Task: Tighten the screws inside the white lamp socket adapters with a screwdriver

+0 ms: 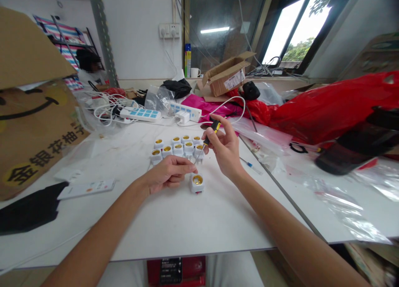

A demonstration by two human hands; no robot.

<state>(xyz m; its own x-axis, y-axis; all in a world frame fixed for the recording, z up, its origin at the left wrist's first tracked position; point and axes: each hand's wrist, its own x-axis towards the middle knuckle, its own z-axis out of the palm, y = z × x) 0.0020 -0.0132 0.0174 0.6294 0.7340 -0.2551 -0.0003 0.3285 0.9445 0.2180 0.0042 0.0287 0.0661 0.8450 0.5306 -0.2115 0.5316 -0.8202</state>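
Note:
My right hand (pixel 227 150) holds a screwdriver (pixel 215 128) by its black and yellow handle, with the thin shaft slanting down to the left. At the tip of that shaft, the thumb and forefinger of my left hand (pixel 170 172) are pinched together; whatever lies between them is too small to make out. Just below the fingertips a white lamp socket (pixel 197 184) with a gold-coloured threaded inside stands on the table, apart from the others. Behind my hands, several similar white sockets (pixel 167 150) stand grouped in rows, partly covered by my fingers.
White power strips (pixel 140 114) and tangled cables lie at the back. A cardboard box (pixel 34 141) stands left, near a white flat box (pixel 87 189) and black cloth (pixel 31 210). To the right are a dark bottle (pixel 346 148), red plastic (pixel 330 102) and clear bags. A person sits far left.

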